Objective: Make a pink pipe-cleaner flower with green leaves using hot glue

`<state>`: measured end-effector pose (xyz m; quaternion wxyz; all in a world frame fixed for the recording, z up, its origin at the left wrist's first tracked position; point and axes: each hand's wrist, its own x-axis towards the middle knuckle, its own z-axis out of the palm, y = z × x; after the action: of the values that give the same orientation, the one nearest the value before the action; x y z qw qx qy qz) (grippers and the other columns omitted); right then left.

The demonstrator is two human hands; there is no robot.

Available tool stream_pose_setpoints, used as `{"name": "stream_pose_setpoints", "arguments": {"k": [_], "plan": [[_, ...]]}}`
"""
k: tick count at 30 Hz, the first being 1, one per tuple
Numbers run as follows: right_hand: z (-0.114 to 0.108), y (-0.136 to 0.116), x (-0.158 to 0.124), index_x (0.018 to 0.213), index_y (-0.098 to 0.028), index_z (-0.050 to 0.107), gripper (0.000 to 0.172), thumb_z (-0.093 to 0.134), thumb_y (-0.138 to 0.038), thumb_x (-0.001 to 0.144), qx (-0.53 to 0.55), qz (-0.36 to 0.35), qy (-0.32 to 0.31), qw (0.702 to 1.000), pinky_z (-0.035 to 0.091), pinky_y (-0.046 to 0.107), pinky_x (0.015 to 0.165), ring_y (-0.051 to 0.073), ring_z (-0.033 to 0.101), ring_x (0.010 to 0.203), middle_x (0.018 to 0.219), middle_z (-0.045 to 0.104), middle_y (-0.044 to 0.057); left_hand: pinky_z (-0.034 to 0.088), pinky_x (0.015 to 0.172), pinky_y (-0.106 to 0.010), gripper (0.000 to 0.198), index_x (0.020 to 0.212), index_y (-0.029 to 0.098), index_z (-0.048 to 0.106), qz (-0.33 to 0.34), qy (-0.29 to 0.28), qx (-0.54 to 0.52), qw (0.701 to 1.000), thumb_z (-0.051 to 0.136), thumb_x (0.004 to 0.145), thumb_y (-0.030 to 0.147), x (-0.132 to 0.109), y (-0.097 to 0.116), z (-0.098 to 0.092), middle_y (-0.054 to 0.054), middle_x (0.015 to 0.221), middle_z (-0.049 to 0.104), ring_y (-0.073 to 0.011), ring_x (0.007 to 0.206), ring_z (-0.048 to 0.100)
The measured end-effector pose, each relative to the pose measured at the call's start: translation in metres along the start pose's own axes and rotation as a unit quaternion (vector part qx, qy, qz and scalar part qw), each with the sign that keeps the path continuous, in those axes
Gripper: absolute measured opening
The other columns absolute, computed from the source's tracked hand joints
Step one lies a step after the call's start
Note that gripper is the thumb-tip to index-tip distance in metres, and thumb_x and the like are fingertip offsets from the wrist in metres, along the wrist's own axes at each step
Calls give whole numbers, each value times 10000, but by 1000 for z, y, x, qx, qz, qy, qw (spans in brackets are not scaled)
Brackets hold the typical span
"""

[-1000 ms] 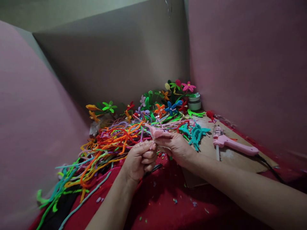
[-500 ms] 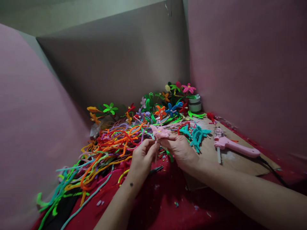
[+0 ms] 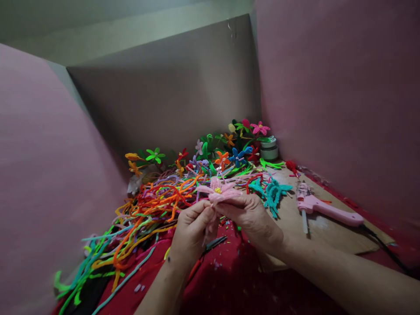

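1. Pinching the stem [image 3: 206, 236] beneath the pink flower [image 3: 216, 197]: left hand [image 3: 192, 227], thumb and fingers closed. Right hand [image 3: 257, 224]: thumb and fingers narrowed on the flower's near side.
2. Flower position: raised above the red cloth [image 3: 229, 273]. Petals [image 3: 230, 193], bunched one second ago, now spread, showing the yellow center [image 3: 218, 190]; shaping appears well advanced.
3. Glue gun [image 3: 331, 212]: resting on cardboard [image 3: 344, 241], rightward.

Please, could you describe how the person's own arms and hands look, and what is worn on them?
The left hand and right hand are bare: no gloves, rings or bracelets can be seen. The left forearm and right forearm show no sleeves. The left forearm has a small dark mark near the hand.
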<state>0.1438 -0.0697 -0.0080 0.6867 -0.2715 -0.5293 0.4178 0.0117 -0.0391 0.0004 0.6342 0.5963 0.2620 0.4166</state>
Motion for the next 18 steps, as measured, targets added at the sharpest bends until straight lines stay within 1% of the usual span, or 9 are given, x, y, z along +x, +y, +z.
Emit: {"name": "stream_pose_setpoints", "arguments": {"k": [2,4,7,9,11,13,14,16,18], "plan": [[0,-1,0,856,-310,713,155,609,-237,768,12,5,-31,999,423,386,887,174,572,894,840,672,-2,188,377,-175,232,625,151,538,-20,-15,-29,999,592,756,334,1,-1,-3,63,449,369,-38,378,268],[1,-1,1,852,-310,712,152,602,-242,773,26,9,-41,999,414,386,890,173,567,893,862,663,-1,191,365,-172,232,629,148,539,-27,-17,-21,999,602,747,337,2,0,-5,62,442,384,-37,361,279],[2,-1,2,776,-284,715,127,590,-260,778,22,13,-33,999,424,368,845,172,565,836,800,646,4,230,350,-183,263,603,150,531,-36,-19,36,999,568,771,348,4,4,-8,50,433,426,-49,336,322],[1,-1,1,701,-252,695,135,587,-281,776,11,9,-15,1000,433,352,787,166,558,762,733,626,1,315,386,-194,254,599,145,553,-10,-11,100,995,571,771,330,5,10,-8,23,482,501,-68,380,413],[0,-1,0,671,-229,662,127,597,-285,765,-19,-7,13,1000,436,319,714,152,542,705,702,607,-10,425,548,-208,122,713,144,619,53,23,156,986,640,720,264,5,18,-7,-16,654,602,-108,578,547],[-1,-3,-2,657,-213,632,127,589,-254,768,-76,-32,32,996,426,285,652,137,522,665,684,590,-18,453,712,-249,238,902,185,628,112,50,172,977,685,673,213,2,25,-7,-38,867,634,-159,795,586],[-1,-3,-3,636,-206,616,153,570,-234,779,-110,-49,33,992,420,274,634,131,512,649,666,577,-19,452,744,-262,319,973,214,612,144,74,174,971,692,665,196,0,28,-8,-32,897,628,-164,826,581],[-1,-4,-4,580,-196,579,219,532,-193,794,-175,-92,21,980,411,265,622,124,496,627,627,543,-18,447,787,-280,379,1021,249,607,223,103,199,949,691,662,163,-5,32,-9,-25,916,618,-165,859,568],[-1,-5,-5,562,-187,564,239,513,-169,795,-220,-132,5,966,408,264,626,123,484,621,609,516,-12,441,806,-286,348,987,259,642,317,107,253,908,678,667,127,-10,34,-11,-21,908,620,-165,878,554]]}}
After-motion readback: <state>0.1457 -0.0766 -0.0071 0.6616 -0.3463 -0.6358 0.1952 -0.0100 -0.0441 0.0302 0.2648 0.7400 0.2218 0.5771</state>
